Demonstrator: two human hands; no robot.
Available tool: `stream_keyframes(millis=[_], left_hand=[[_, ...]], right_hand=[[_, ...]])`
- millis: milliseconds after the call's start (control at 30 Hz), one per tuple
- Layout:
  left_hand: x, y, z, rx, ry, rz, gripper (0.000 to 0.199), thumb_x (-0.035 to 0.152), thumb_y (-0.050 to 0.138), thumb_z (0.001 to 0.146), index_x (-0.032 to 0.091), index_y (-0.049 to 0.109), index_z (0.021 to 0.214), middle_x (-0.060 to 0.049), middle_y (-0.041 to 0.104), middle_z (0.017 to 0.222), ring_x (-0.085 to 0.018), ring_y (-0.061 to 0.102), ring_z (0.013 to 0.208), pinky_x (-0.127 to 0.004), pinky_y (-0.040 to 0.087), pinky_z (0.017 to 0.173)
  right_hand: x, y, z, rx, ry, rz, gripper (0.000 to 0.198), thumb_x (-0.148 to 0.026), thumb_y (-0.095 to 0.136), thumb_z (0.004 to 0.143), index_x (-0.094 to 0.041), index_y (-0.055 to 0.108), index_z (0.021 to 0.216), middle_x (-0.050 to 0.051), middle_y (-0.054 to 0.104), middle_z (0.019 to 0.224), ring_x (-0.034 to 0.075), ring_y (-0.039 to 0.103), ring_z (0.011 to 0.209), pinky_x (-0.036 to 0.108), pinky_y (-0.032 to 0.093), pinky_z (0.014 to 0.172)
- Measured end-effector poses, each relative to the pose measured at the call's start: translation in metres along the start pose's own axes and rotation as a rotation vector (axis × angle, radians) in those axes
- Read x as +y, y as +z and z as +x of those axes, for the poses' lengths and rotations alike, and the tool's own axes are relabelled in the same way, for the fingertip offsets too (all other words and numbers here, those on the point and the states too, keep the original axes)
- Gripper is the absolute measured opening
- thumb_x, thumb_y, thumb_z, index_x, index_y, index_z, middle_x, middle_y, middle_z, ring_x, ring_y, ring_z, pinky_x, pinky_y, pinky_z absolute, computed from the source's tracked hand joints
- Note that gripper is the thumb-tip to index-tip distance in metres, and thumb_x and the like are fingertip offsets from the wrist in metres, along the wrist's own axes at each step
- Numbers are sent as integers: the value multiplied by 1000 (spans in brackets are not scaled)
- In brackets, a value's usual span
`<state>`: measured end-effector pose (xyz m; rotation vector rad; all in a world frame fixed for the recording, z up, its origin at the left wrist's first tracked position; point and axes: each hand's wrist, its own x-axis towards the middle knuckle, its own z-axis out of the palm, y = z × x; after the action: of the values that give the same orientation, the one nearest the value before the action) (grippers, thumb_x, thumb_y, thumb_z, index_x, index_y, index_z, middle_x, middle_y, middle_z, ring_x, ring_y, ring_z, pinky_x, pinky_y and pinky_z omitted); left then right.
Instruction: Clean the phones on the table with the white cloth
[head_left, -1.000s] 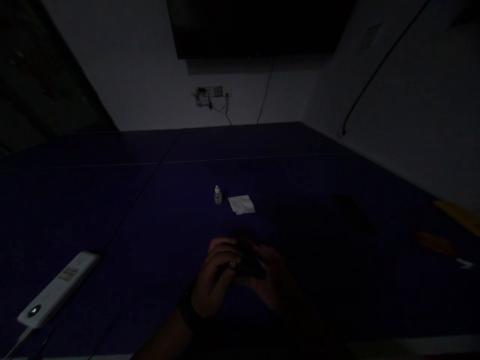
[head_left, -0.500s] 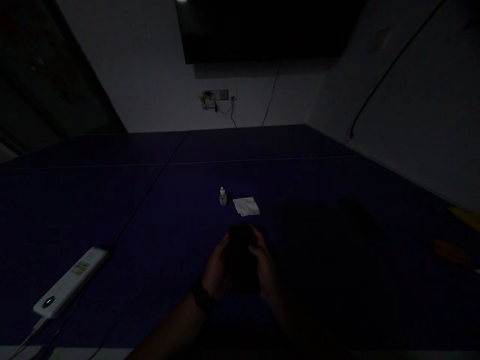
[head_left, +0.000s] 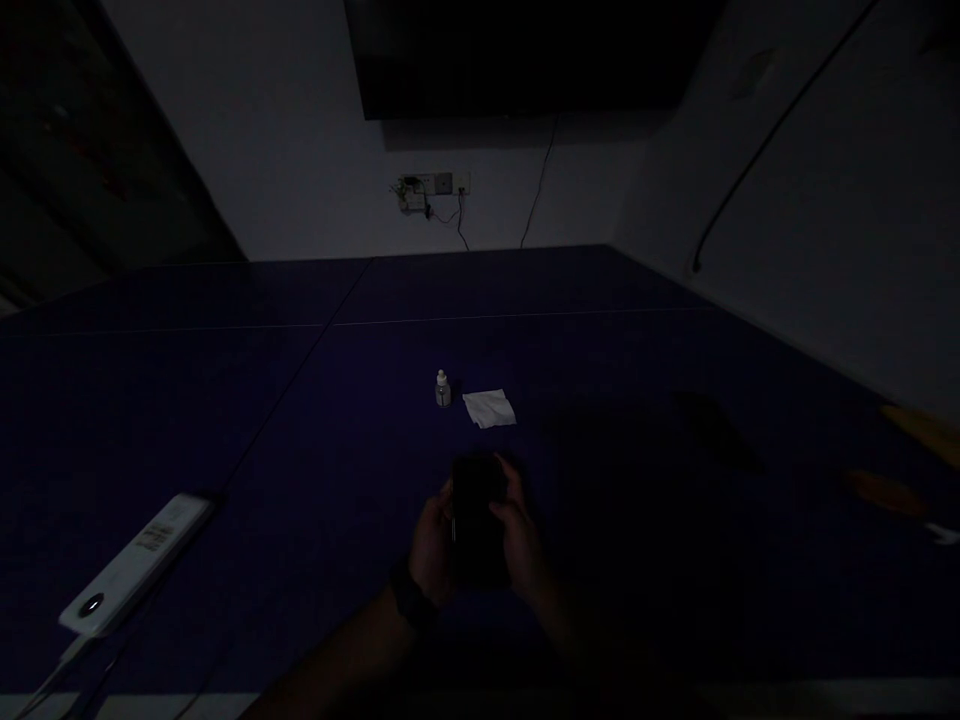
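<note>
Both my hands grip a dark, flat, rectangular object that looks like a phone [head_left: 478, 525], held above the dark blue tabletop [head_left: 360, 440]. My left hand [head_left: 433, 545], with a dark watch [head_left: 409, 592] on its wrist, wraps the left edge. On the right edge is my right hand [head_left: 523, 540], its thumb lying over the front face. Just beyond them lies a white tissue [head_left: 490, 409]. A small clear bottle with a white cap [head_left: 442, 389] stands upright to the tissue's left. The room is very dim, so details of the held object are hard to see.
At the near left lies a white power strip [head_left: 139, 565] with a cable. A dark flat item [head_left: 718, 432] lies to the right, with an orange object [head_left: 887, 493] and a yellow one [head_left: 922, 430] farther right. Wall sockets [head_left: 431, 185] and a large screen [head_left: 525, 60] are behind.
The view has shifted slightly. The held object has tilted a little, and its left edge now shows a thin bright line. Both hands keep their hold.
</note>
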<state>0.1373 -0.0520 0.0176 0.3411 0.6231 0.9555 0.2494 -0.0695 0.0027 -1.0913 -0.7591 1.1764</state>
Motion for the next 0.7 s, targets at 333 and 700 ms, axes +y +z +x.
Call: stream_keyframes(millis=[333, 700], left_hand=[[13, -11, 12, -7, -2, -5, 13, 28, 66, 81, 16, 68, 88, 0, 69, 74, -16, 65, 64, -29, 51, 75], [12, -7, 8, -14, 0, 12, 18, 26, 67, 83, 17, 69, 99, -2, 72, 81, -18, 69, 71, -28, 51, 74]], right_hand=[[-13, 3, 8, -27, 232, 343, 76, -46, 72, 73, -26, 55, 144, 5, 77, 108, 29, 72, 96, 40, 56, 80], [-9, 2, 7, 12, 258, 327, 76, -39, 72, 74, -30, 52, 147, 2, 75, 117, 27, 70, 104, 39, 53, 88]])
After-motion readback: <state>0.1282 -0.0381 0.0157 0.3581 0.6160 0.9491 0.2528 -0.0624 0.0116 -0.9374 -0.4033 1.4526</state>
